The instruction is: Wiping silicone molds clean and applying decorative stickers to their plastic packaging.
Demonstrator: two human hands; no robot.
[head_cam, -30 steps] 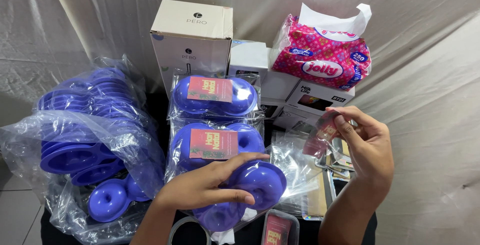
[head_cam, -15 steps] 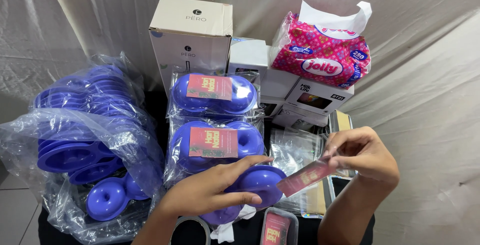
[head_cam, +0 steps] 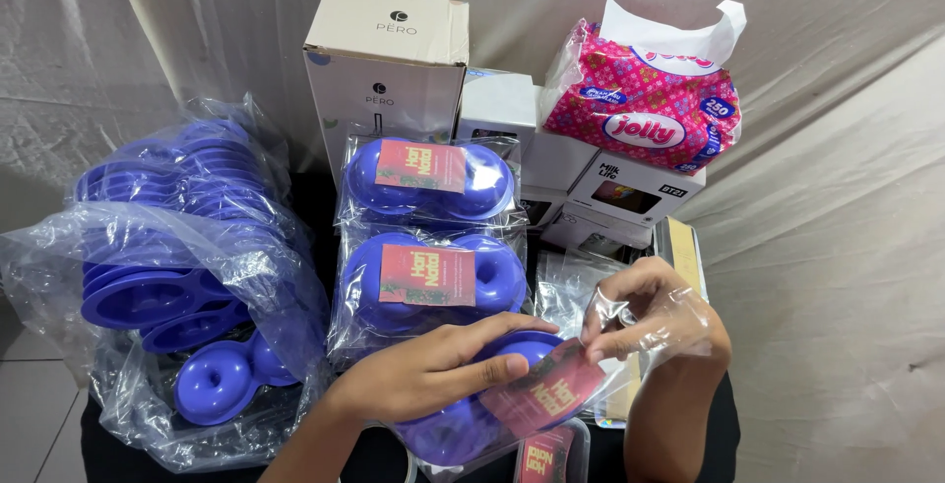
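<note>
Both hands work low in the frame: the left hand [head_cam: 433, 370] lies flat on a blue double-ring tray [head_cam: 463, 414], steadying it, while the right hand [head_cam: 645, 321] pinches a red card [head_cam: 546, 394] and clear wrap [head_cam: 679, 321] over it. At far left sits a bag of loose trays [head_cam: 167, 276]; two wrapped trays [head_cam: 428, 227], boxes [head_cam: 389, 60] and a pink tissue pack [head_cam: 645, 99] crowd the upper centre.

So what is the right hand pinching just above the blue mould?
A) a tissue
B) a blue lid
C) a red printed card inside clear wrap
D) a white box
C: the right hand pinches the red printed card through clear plastic wrap, over the blue mould.
</note>
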